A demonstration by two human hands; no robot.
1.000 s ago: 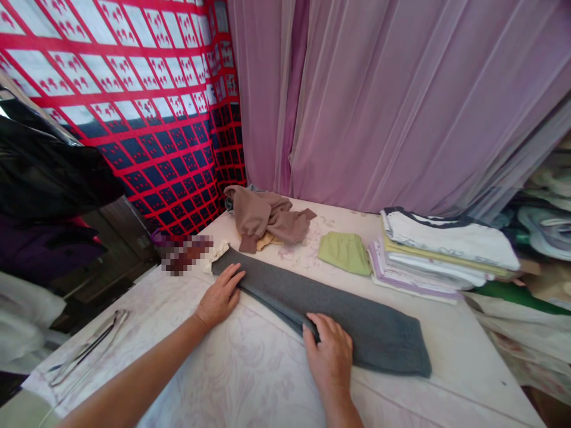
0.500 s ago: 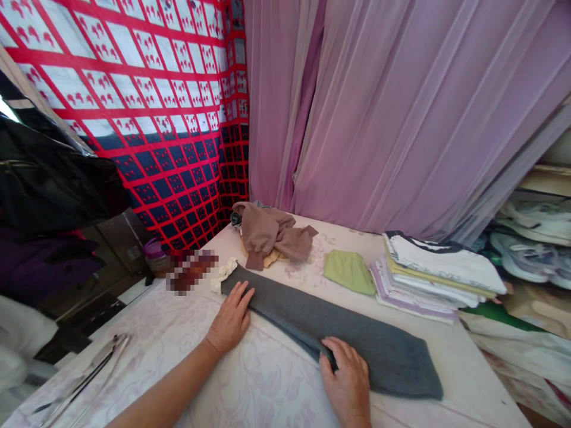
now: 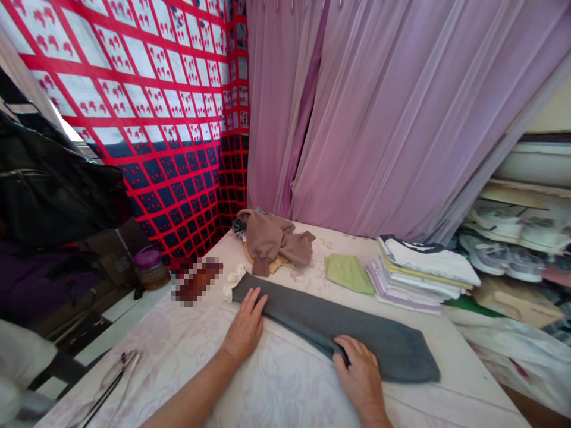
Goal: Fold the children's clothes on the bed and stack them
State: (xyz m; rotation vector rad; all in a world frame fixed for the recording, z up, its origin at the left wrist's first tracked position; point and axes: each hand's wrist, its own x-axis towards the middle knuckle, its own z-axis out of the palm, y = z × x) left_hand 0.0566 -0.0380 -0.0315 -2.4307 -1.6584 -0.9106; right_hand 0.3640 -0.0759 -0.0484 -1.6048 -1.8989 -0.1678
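Dark grey pants (image 3: 321,318), folded into a long strip, lie slantwise across the bed, with a cream ruffled edge (image 3: 234,282) at their far left end. My left hand (image 3: 246,326) is open, its fingers stretched flat over the near edge close to that ruffle. Further right, my right hand (image 3: 358,371) has its fingers curled over the near edge and its thumb beside them, with a bit of dark cloth between. Beyond the pants sits a folded green garment (image 3: 348,273).
A stack of folded clothes (image 3: 413,273) stands at the right, near shelves of shoes (image 3: 504,255). A crumpled brown garment (image 3: 276,241) tops a small heap at the back. Glasses or a similar thin-framed item (image 3: 111,380) lie front left. A purple-lidded jar (image 3: 151,267) stands left of the bed.
The view has shifted slightly, so bed and clothes appear moved. Both hands keep their places on the grey pants, which look the same.
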